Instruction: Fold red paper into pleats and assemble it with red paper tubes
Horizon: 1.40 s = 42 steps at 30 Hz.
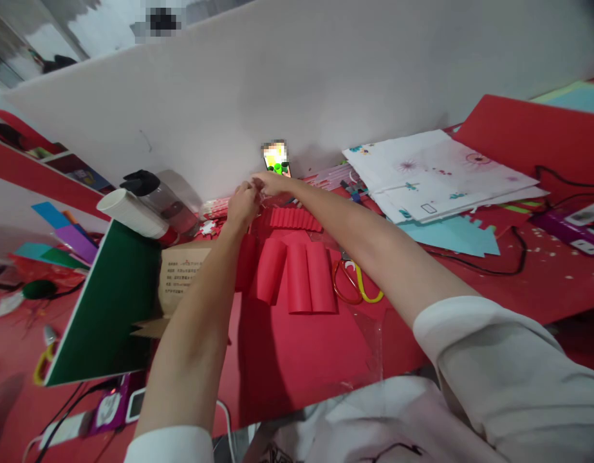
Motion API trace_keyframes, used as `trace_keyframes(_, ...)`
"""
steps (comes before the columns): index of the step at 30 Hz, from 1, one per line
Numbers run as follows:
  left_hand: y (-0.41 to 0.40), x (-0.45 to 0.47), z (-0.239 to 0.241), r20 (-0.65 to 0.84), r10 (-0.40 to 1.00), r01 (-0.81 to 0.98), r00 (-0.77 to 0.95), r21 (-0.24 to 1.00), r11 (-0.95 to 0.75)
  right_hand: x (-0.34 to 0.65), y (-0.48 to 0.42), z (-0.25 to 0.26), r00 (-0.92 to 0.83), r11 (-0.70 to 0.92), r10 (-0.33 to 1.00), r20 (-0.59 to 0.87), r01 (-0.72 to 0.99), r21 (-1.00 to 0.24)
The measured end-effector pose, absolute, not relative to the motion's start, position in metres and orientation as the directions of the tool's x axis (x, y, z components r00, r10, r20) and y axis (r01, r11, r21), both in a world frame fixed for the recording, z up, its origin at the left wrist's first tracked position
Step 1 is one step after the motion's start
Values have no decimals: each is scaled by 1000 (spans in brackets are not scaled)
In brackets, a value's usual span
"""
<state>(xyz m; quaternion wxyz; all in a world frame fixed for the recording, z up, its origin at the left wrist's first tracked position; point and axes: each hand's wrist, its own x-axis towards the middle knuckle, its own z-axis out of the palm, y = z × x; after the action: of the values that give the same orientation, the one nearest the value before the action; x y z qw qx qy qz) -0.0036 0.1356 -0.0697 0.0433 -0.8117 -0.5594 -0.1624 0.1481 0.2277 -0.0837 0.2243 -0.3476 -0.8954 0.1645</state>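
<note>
At the back of the red table, my left hand [242,204] and my right hand [273,184] meet with fingers closed. Whatever is pinched between them is too small to make out. Just behind them a lit phone [276,156] leans on the white partition. Below my right forearm lies a pleated strip of red paper [294,220]. Several curled red paper tubes [299,276] are lined up nearer to me, on flat red paper [306,347]. Scissors with red and yellow handles [360,286] rest right of the tubes. Thin pinkish sticks [215,208] lie left of my left hand.
A green board [108,308] stands at left beside a brown paper bag [181,276], stacked paper cups [130,212] and a clear bottle [166,202]. Printed white sheets [432,170] overlap light-blue paper [455,235] at right. Power strips [108,408] and cables lie at lower left.
</note>
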Motion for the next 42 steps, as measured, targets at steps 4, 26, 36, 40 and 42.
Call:
trace_keyframes(4, 141, -4, -65, 372, 891, 918, 260, 190, -348, 155, 220, -84, -667, 718, 676, 312, 503, -480)
trace_keyframes(26, 132, -16, -51, 340, 893, 934, 294, 96, -344, 157, 226, -93, -617, 750, 656, 434, 471, -465)
trace_keyframes(36, 123, -7, -39, 343, 860, 924, 379, -88, -372, 157, 236, -88, -685, 786, 595, 421, 387, -482)
trace_keyframes(40, 121, -12, -39, 242, 781, 818, 575, -165, -551, 158, 236, -88, -667, 716, 667, 332, 451, -533)
trace_keyframes(42, 120, -13, -39, 195, 720, 745, 666, -163, -646, 160, 235, -88, -615, 673, 717, 329, 488, -556)
